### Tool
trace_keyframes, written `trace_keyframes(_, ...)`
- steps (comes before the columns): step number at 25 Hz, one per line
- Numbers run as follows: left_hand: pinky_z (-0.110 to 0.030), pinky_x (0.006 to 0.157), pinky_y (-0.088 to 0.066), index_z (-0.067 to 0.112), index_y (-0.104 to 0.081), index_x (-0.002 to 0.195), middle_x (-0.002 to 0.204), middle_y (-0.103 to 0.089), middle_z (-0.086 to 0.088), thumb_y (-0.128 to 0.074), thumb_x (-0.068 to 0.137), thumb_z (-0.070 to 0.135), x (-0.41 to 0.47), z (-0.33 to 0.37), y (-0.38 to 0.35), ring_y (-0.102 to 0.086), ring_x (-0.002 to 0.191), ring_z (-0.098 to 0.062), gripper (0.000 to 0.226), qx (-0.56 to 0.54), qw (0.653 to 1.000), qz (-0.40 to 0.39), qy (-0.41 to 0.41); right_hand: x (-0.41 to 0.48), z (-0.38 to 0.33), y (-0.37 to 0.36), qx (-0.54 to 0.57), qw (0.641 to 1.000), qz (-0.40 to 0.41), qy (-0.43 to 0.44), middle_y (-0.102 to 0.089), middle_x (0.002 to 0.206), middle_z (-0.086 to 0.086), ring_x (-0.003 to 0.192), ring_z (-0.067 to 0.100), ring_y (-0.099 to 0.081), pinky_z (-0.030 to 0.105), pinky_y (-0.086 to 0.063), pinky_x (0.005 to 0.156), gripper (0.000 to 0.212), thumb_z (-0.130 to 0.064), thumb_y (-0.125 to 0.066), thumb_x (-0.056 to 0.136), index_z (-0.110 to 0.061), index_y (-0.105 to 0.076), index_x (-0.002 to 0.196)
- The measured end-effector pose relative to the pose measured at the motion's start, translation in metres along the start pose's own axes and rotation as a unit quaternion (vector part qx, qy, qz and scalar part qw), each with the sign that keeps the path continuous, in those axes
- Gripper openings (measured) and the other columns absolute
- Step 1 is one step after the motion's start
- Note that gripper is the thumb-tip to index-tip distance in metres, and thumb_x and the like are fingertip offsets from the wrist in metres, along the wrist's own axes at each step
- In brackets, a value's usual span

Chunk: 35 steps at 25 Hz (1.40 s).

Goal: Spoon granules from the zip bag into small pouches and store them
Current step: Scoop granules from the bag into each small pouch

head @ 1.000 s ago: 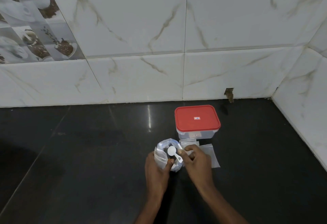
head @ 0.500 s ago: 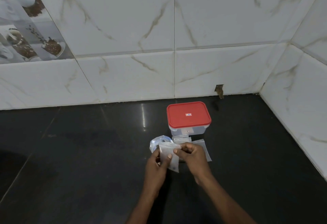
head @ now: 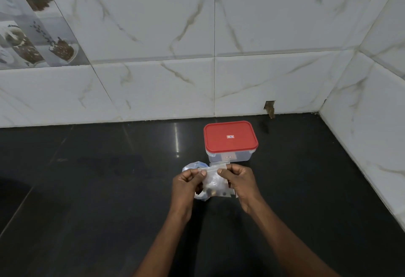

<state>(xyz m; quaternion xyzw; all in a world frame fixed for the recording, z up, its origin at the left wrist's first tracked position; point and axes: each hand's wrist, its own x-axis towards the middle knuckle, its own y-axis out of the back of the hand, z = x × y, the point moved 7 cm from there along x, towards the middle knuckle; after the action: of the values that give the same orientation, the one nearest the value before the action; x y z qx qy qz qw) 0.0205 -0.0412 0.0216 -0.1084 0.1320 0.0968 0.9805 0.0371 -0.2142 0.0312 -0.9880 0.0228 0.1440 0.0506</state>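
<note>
Hands are meeting at the top edge of a small clear plastic pouch, which is hanging upright between them above the glossy black stone counter. The left hand is pinching the pouch's upper left corner between thumb and curled fingers, and the right hand is pinching the upper right corner the same way, so both sets of fingers are clamped on the plastic. A few dark specks are sitting in the pouch's bottom edge, with a pale patch above them; what they are cannot be told. Just behind the left hand, a crumpled clear zip bag with a bluish tint is peeking out, mostly hidden by the fingers and the pouch. Another flat clear pouch is showing just above the held one, near the container. Beyond it, a rectangular translucent plastic container with a red lid is standing closed on the counter, close to the white marble-patterned tiled wall.
</note>
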Motion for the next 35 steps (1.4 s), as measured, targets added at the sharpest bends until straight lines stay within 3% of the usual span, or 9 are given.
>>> trace_keyframes(2, -0.046, 0.076, -0.051, 0.004, -0.077, 0.082, 0.088, -0.069, -0.035, -0.073, 0.088, 0.013, 0.0, 0.001, -0.003, -0.061, 0.077, -0.033, 0.011, 0.023, 1.0, -0.005, -0.002, 0.0, 0.002, 0.0, 0.006, 1.0, -0.015, -0.013, -0.075, 0.089, 0.017, 0.084, 0.034, -0.072, 0.047, -0.058, 0.074, 0.012, -0.009, -0.069, 0.084, -0.002, -0.074, 0.093)
trace_keyframes(6, -0.03, 0.066, -0.058, 0.005, -0.075, 0.084, 0.082, -0.077, -0.014, -0.064, 0.094, 0.008, -0.005, 0.001, -0.011, -0.071, 0.072, -0.021, 0.016, 0.056, 0.998, 0.0, 0.012, -0.002, 0.006, -0.003, 0.029, 0.999, -0.026, -0.017, -0.074, 0.093, 0.02, 0.084, 0.031, -0.072, 0.043, -0.058, 0.077, 0.013, -0.004, -0.068, 0.084, 0.001, -0.073, 0.095)
trace_keyframes(10, -0.037, 0.074, -0.058, 0.004, -0.075, 0.088, 0.089, -0.077, -0.017, -0.065, 0.094, 0.007, -0.007, -0.012, -0.013, -0.071, 0.078, -0.025, 0.012, 0.055, 0.998, 0.003, 0.036, -0.003, 0.017, -0.004, 0.055, 0.997, -0.02, -0.044, -0.074, 0.092, 0.021, 0.079, 0.03, -0.071, 0.042, -0.057, 0.073, 0.014, -0.002, -0.068, 0.082, 0.002, -0.072, 0.095)
trace_keyframes(15, -0.037, 0.07, -0.058, 0.01, -0.075, 0.086, 0.087, -0.078, -0.013, -0.068, 0.091, 0.007, -0.009, -0.024, -0.023, -0.073, 0.077, -0.024, 0.009, 0.031, 0.998, -0.008, 0.061, -0.003, 0.023, 0.005, 0.074, 0.995, 0.008, -0.064, -0.073, 0.087, 0.022, 0.071, 0.027, -0.07, 0.036, -0.058, 0.062, 0.014, -0.001, -0.067, 0.081, 0.004, -0.072, 0.093)
trace_keyframes(23, -0.04, 0.075, -0.06, 0.006, -0.075, 0.086, 0.077, -0.076, -0.009, -0.062, 0.094, 0.004, -0.013, -0.023, -0.044, -0.073, 0.072, -0.019, 0.015, 0.049, 0.998, -0.032, 0.04, -0.006, 0.024, 0.016, 0.05, 0.997, 0.011, -0.064, -0.071, 0.094, 0.027, 0.078, 0.031, -0.069, 0.052, -0.057, 0.077, 0.019, -0.006, -0.071, 0.077, 0.007, -0.07, 0.091)
trace_keyframes(28, -0.034, 0.071, -0.056, -0.003, -0.074, 0.084, 0.081, -0.075, -0.02, -0.07, 0.088, 0.004, -0.011, -0.025, -0.045, -0.071, 0.072, -0.025, 0.009, 0.056, 0.997, -0.027, 0.046, -0.006, 0.023, 0.023, 0.024, 0.999, 0.006, -0.041, -0.073, 0.091, 0.023, 0.083, 0.036, -0.07, 0.053, -0.055, 0.084, 0.013, -0.008, -0.071, 0.075, -0.004, -0.075, 0.087)
trace_keyframes(32, -0.053, 0.087, -0.049, -0.011, -0.07, 0.096, 0.096, -0.067, -0.032, -0.079, 0.082, 0.012, -0.012, -0.034, -0.045, -0.06, 0.086, -0.036, 0.028, -0.013, 0.995, -0.043, 0.093, -0.005, 0.021, 0.024, 0.025, 0.999, 0.008, -0.036, -0.076, 0.088, 0.016, 0.087, 0.034, -0.072, 0.049, -0.056, 0.082, 0.011, -0.009, -0.071, 0.078, -0.008, -0.077, 0.087)
trace_keyframes(35, -0.052, 0.092, -0.05, -0.002, -0.074, 0.093, 0.099, -0.066, -0.028, -0.077, 0.083, 0.01, -0.012, -0.037, -0.039, -0.06, 0.089, -0.036, 0.015, -0.037, 0.993, -0.037, 0.109, -0.004, 0.02, 0.026, 0.052, 0.997, 0.001, -0.056, -0.076, 0.089, 0.018, 0.086, 0.036, -0.071, 0.045, -0.058, 0.079, 0.01, -0.004, -0.069, 0.081, -0.003, -0.075, 0.089)
